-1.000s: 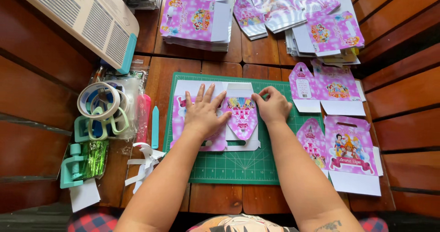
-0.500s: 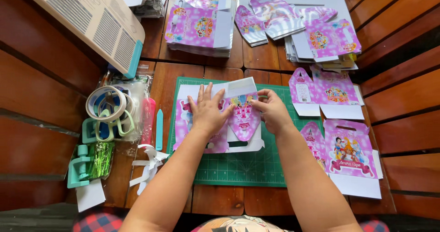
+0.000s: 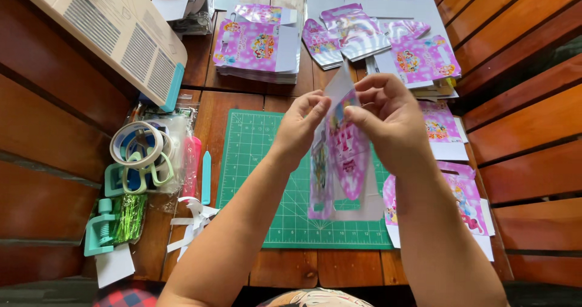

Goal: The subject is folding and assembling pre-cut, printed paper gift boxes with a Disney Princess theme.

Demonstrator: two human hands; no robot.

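Both hands, left hand (image 3: 301, 124) and right hand (image 3: 388, 122), grip pinched on a pink printed flat cardboard box cutout (image 3: 342, 161), lifted above the green cutting mat (image 3: 254, 161) mid-bench.

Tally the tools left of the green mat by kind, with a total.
Tape rolls: 2, as far as the overlap lets me tell
Teal tape dispensers: 1
Teal clamps: 1
Teal folding sticks: 1
Pink cutters: 1
Total: 6

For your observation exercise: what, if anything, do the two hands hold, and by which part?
Both the left hand and the right hand hold one pink printed card cut-out by its upper edge, lifted above the green cutting mat.
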